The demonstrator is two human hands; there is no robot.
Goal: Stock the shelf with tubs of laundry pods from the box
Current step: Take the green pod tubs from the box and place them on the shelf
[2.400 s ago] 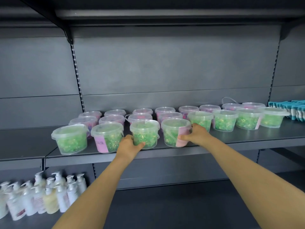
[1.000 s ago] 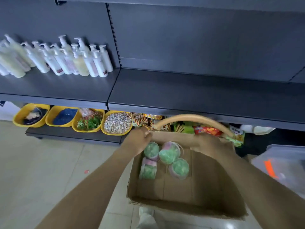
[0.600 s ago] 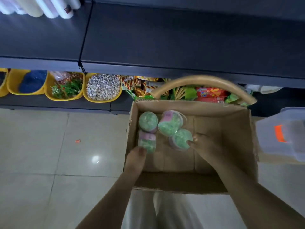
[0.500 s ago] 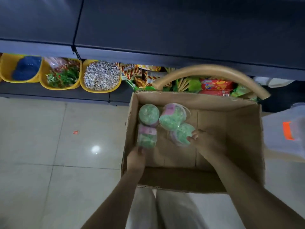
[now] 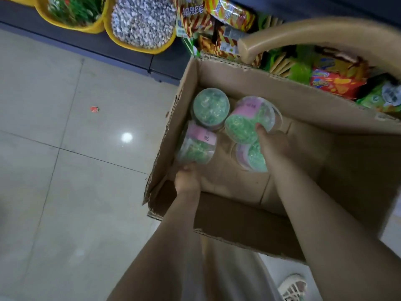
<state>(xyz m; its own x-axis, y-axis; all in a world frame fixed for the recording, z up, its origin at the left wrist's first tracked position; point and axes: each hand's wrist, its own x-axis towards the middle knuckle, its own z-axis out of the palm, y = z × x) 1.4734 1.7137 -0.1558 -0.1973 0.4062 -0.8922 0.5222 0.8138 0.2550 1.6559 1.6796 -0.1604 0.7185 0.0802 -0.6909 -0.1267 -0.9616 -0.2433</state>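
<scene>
Four tubs [image 5: 211, 108] of green pods inside cardboard box [image 5: 303, 101]. Left hand [image 5: 186, 178] grasping end of sideways tub [image 5: 195, 146] by left wall; right hand [image 5: 274, 146] clutching tilted tub [image 5: 247, 122], raised above another lying beneath.

Two bare forearms [image 5: 169, 246], bare left hand [image 5: 186, 178], bare right hand [image 5: 273, 144], pale off-white trousers [image 5: 227, 268], loose with soft folds, one white open-weave shoe [image 5: 291, 286], criss-cross straps, light sole, at lower right of view.
</scene>
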